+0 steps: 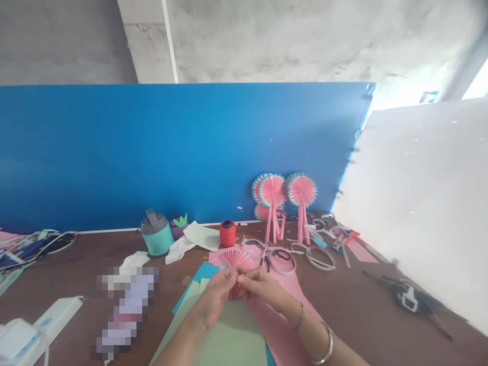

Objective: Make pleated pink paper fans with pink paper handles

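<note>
The blue board backs our brown table, and finished fans lean upright against it, likely to spare their pleats. Green sheets lie flat beneath our work as a pad. Our left hand and right hand meet above them, fingertips pinched tight on the pleated pink fan so its folds cannot spring open.

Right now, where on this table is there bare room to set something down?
Bare brown table lies between the pink paper sheet and the black tool, and between the cable heap and the teal container. Crowded: rings and standing paper fans beyond the held pleated paper.
</note>
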A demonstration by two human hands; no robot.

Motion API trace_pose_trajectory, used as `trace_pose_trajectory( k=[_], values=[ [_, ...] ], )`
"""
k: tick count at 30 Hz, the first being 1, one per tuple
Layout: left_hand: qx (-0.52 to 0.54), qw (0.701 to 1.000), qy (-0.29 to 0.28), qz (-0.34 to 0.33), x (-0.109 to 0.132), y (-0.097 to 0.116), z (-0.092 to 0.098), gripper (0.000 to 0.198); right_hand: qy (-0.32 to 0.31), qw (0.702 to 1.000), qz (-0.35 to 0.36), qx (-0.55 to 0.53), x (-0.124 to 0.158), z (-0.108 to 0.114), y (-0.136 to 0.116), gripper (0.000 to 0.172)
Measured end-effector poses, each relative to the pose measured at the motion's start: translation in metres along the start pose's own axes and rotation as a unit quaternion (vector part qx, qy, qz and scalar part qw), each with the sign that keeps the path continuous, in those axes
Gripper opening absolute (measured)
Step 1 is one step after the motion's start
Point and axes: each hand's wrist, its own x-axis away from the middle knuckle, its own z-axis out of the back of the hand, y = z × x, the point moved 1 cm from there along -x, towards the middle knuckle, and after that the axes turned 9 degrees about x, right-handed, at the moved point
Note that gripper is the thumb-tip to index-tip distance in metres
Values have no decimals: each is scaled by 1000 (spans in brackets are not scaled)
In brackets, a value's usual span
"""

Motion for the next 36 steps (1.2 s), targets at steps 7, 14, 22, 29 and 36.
trace_pose_trajectory(
  k=[7, 14, 22, 29, 36],
  values=[
    [-41, 959, 261, -99, -17, 5, 42, 50, 284, 919, 38, 272, -8, 33, 20, 23],
    [-211, 921, 302, -127, -19, 6, 60, 38, 228, 876, -111, 411, -2, 33, 20, 25],
    [-198, 941, 256, -99, -23, -9, 54, 29, 178, 947, 3, 266, -9, 17, 28, 25],
    [46, 985, 166, -9, -12, -1, 32, 40, 243, 960, 48, 129, -5, 18, 14, 14],
    [11, 985, 168, -42, -12, 2, 34, 39, 283, 951, 83, 91, -6, 21, 13, 23]
  ],
)
